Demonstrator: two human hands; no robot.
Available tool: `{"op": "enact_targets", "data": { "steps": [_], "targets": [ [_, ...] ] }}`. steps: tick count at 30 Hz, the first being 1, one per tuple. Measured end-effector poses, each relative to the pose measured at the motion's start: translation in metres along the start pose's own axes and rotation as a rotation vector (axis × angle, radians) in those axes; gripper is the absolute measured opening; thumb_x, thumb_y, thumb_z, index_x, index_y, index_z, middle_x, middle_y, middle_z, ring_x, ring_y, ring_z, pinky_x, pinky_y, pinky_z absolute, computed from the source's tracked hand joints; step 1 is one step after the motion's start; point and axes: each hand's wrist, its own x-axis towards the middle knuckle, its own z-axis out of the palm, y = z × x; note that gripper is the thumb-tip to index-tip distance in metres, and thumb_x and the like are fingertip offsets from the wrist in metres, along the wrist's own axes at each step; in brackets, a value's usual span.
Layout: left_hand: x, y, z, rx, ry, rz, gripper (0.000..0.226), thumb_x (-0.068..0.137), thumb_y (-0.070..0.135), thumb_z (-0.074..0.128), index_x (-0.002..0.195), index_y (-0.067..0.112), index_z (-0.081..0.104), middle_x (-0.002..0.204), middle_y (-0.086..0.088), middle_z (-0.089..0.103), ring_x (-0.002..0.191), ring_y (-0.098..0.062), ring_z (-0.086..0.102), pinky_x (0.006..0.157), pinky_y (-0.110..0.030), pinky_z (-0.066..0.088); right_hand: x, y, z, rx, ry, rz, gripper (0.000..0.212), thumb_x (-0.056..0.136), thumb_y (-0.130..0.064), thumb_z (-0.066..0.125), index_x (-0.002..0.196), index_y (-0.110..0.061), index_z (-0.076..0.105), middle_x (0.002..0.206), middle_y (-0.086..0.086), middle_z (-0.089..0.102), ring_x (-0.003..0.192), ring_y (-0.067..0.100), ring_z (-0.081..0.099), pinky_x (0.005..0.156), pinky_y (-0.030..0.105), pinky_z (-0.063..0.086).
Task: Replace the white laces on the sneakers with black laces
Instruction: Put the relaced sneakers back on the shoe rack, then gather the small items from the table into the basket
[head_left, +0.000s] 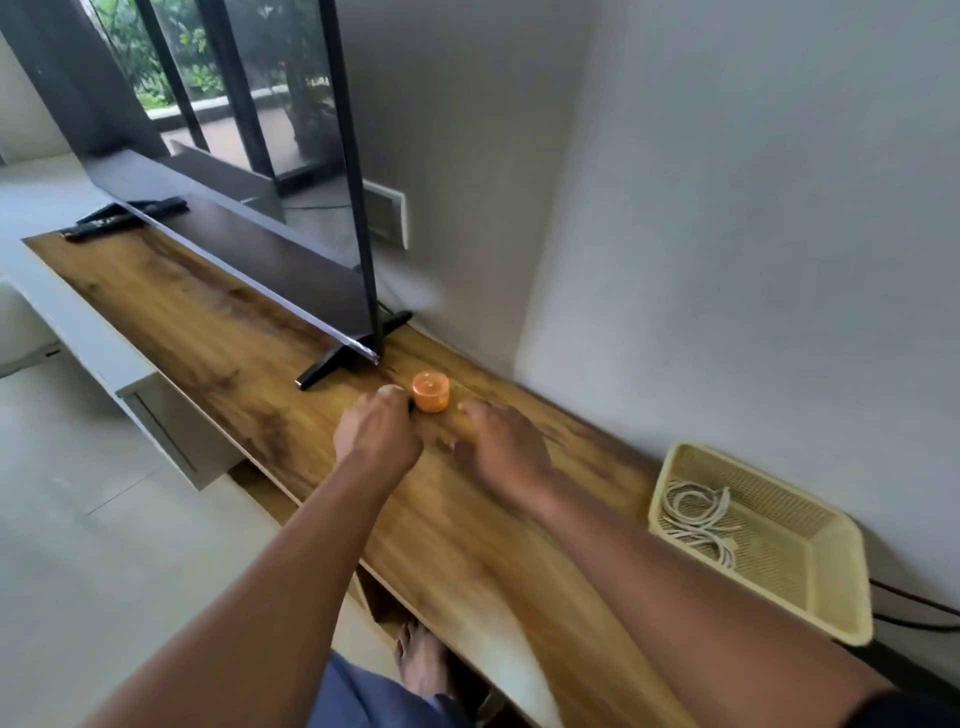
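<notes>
White laces (698, 517) in basket (826, 587), right of hands.

Left hand (378, 435) blurred, curled over small dark thing, unidentifiable. Right hand (501, 451) smeared. Basket (810, 582) right of hands, corner cut off.

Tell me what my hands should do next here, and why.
Probably close the left hand on the small dark thing beside the orange container; its fingers are already curled there, though blur hides the grip. The white laces lie in the basket, and the right hand hovers open.
</notes>
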Motion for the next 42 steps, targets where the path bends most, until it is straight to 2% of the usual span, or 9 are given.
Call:
{"op": "enact_targets", "data": {
  "steps": [7, 12, 16, 22, 27, 29, 34, 37, 42],
  "targets": [
    [0.037, -0.019, 0.020, -0.021, 0.154, -0.071, 0.006, 0.086, 0.015, 0.075, 0.090, 0.015, 0.071, 0.087, -0.009, 0.068, 0.085, -0.035, 0.069, 0.070, -0.034, 0.054, 0.058, -0.003, 0.034, 0.072, 0.056, -0.018, 0.052, 0.094, -0.027, 0.074, 0.138, -0.011, 0.051, 0.134, 0.012, 0.059, 0.118, 0.030, 0.059, 0.095, 0.037, 0.053],
    [0.042, -0.022, 0.036, 0.039, 0.121, -0.051, 0.049, 0.084, 0.019, 0.082, 0.062, 0.027, 0.038, 0.065, 0.005, 0.041, 0.067, -0.024, 0.052, 0.061, -0.032, 0.044, 0.087, -0.006, 0.042, 0.073, 0.000, -0.021, 0.062, 0.093, -0.030, 0.076, 0.144, -0.015, 0.044, 0.141, 0.014, 0.054, 0.125, 0.033, 0.056, 0.099, 0.042, 0.053],
    [0.040, -0.018, 0.046, 0.010, 0.144, 0.000, 0.037, 0.087, 0.019, 0.077, 0.071, 0.025, 0.044, 0.065, 0.007, 0.038, 0.066, -0.025, 0.050, 0.061, -0.033, 0.044, 0.097, -0.004, 0.054, 0.104, -0.036, -0.013, 0.060, 0.094, -0.025, 0.075, 0.147, -0.019, 0.046, 0.143, 0.012, 0.053, 0.125, 0.035, 0.056, 0.099, 0.043, 0.051],
    [0.041, -0.009, 0.044, -0.022, 0.101, -0.021, 0.016, 0.085, 0.015, 0.075, 0.093, 0.015, 0.060, 0.091, -0.009, 0.067, 0.086, -0.033, 0.065, 0.069, -0.036, 0.053, 0.085, 0.006, 0.062, 0.156, 0.111, 0.030, 0.054, 0.091, -0.025, 0.077, 0.139, -0.019, 0.053, 0.129, 0.013, 0.062, 0.112, 0.036, 0.063, 0.088, 0.040, 0.052],
    [0.032, 0.011, 0.037, 0.010, 0.110, 0.002, 0.010, 0.084, 0.011, 0.079, 0.091, 0.012, 0.072, 0.091, -0.009, 0.066, 0.081, -0.027, 0.065, 0.071, -0.038, 0.060, 0.059, 0.023, 0.036, 0.182, 0.182, 0.062, 0.065, 0.085, -0.031, 0.079, 0.143, -0.025, 0.051, 0.122, 0.015, 0.057, 0.101, 0.034, 0.064, 0.080, 0.035, 0.053],
    [0.025, 0.025, 0.032, 0.018, 0.122, 0.008, 0.010, 0.085, 0.016, 0.080, 0.089, 0.011, 0.072, 0.088, -0.010, 0.067, 0.081, -0.028, 0.064, 0.065, -0.035, 0.053, 0.044, 0.032, 0.016, 0.202, 0.213, 0.094, 0.066, 0.080, -0.034, 0.077, 0.141, -0.028, 0.053, 0.116, 0.010, 0.052, 0.092, 0.031, 0.063, 0.072, 0.029, 0.049],
    [-0.002, 0.081, 0.021, -0.069, 0.125, 0.114, 0.011, 0.080, 0.019, 0.076, 0.081, 0.011, 0.070, 0.082, -0.009, 0.067, 0.076, -0.030, 0.060, 0.065, -0.032, 0.042, -0.004, 0.059, -0.035, 0.226, 0.294, 0.170, 0.050, 0.080, -0.035, 0.074, 0.127, -0.027, 0.059, 0.108, 0.003, 0.042, 0.088, 0.034, 0.062, 0.075, 0.028, 0.044],
    [-0.026, 0.124, 0.021, -0.131, 0.094, 0.210, 0.010, 0.078, 0.020, 0.074, 0.076, 0.011, 0.068, 0.072, -0.006, 0.061, 0.073, -0.030, 0.064, 0.064, -0.030, 0.046, -0.034, 0.079, -0.064, 0.243, 0.350, 0.257, 0.036, 0.085, -0.035, 0.067, 0.115, -0.023, 0.052, 0.105, 0.004, 0.043, 0.083, 0.036, 0.060, 0.071, 0.034, 0.045],
    [-0.069, 0.193, 0.034, -0.191, -0.003, 0.367, 0.010, 0.081, 0.019, 0.073, 0.077, 0.012, 0.066, 0.065, 0.000, 0.056, 0.065, -0.024, 0.060, 0.057, -0.029, 0.046, -0.091, 0.126, -0.110, 0.278, 0.381, 0.406, 0.048, 0.077, -0.034, 0.069, 0.114, -0.024, 0.040, 0.104, 0.003, 0.050, 0.088, 0.026, 0.052, 0.063, 0.027, 0.035]
  ]
}}
